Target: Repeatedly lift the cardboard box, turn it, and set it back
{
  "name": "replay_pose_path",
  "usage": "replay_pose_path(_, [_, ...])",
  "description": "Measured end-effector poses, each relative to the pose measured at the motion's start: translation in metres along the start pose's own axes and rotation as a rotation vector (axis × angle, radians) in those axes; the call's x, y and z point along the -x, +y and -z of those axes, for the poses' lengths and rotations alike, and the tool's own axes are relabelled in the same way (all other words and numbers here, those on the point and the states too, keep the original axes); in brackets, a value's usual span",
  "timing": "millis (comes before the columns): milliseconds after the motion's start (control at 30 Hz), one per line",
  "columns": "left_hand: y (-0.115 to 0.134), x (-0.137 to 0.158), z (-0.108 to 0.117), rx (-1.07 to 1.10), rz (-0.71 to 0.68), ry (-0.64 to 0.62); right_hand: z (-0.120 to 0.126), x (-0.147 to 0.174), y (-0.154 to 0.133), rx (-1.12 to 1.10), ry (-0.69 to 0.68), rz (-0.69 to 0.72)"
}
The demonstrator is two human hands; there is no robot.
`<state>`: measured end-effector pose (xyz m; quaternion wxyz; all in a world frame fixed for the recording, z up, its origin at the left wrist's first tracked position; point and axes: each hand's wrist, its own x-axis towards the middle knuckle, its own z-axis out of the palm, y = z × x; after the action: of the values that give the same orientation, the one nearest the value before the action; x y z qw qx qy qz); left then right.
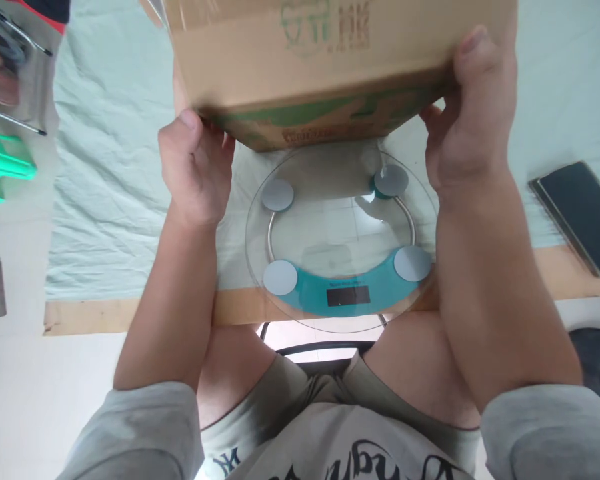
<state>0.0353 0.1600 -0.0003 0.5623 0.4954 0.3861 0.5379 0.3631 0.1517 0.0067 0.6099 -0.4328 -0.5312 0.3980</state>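
A brown cardboard box (340, 63) with green and brown print is lifted at the top of the view, its upper part cut off by the frame. My left hand (195, 163) grips its lower left corner, thumb on the near face and fingers underneath. At the lower right corner, my right hand (473, 113) holds it the same way. Below the box lies a round glass bathroom scale (330, 233) with silver foot pads, a teal band and a dark display (348, 295). The scale's front rim overhangs the table's near edge, and the box hides part of its far side.
A pale green cloth (110, 167) covers the table, with a bare wooden edge (95, 317) in front. A dark phone-like slab (583, 217) lies at the right, by that edge. Beyond the table's left side are a green plastic stool (5, 160) and metal-framed furniture (15, 117).
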Motion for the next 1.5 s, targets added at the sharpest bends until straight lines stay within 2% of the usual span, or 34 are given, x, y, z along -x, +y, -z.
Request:
replay_pose_path(100, [-0.012,-0.014,0.017,-0.081,-0.007,0.080,0.000,0.001,0.003,0.007,-0.074,-0.009])
replay_pose_path(200, [-0.025,-0.026,0.030,-0.136,-0.067,0.067,-0.002,0.000,0.003,-0.010,-0.090,0.012])
replay_pose_path(300, [-0.035,-0.025,0.032,-0.113,-0.006,0.018,-0.007,0.001,-0.001,-0.025,-0.082,-0.013])
replay_pose_path(333, [-0.037,-0.023,0.028,-0.113,0.015,0.039,-0.008,0.001,-0.003,-0.016,-0.074,-0.034])
replay_pose_path(400, [-0.040,-0.018,0.015,-0.156,-0.029,0.220,-0.010,0.002,-0.006,0.014,-0.048,-0.075])
replay_pose_path(467, [-0.042,-0.012,-0.004,-0.214,-0.178,0.467,-0.010,0.002,-0.006,0.035,-0.025,-0.091])
replay_pose_path(533, [-0.042,-0.005,-0.020,-0.244,-0.291,0.604,-0.010,0.002,-0.006,0.020,0.000,-0.109])
replay_pose_path(633, [-0.038,0.006,-0.029,-0.238,-0.282,0.574,-0.010,0.003,-0.007,0.003,0.096,-0.195])
replay_pose_path(733, [-0.030,0.015,-0.021,-0.209,-0.223,0.553,-0.008,0.004,-0.012,0.037,0.243,-0.279])
replay_pose_path(933, [-0.018,0.040,-0.001,-0.135,-0.121,0.539,0.011,0.020,-0.015,0.070,0.438,-0.258])
replay_pose_path(1067, [-0.028,0.064,0.000,-0.133,-0.096,0.538,0.028,0.042,-0.006,0.068,0.557,-0.295])
replay_pose_path(1167, [-0.042,0.074,-0.001,-0.185,-0.088,0.485,0.031,0.058,-0.001,0.040,0.588,-0.307])
replay_pose_path(1267, [-0.052,0.076,-0.002,-0.254,-0.104,0.408,0.028,0.066,0.002,0.011,0.563,-0.275])
replay_pose_path(1500, [-0.052,0.081,-0.001,-0.351,-0.113,0.326,0.026,0.063,0.007,-0.016,0.516,-0.262])
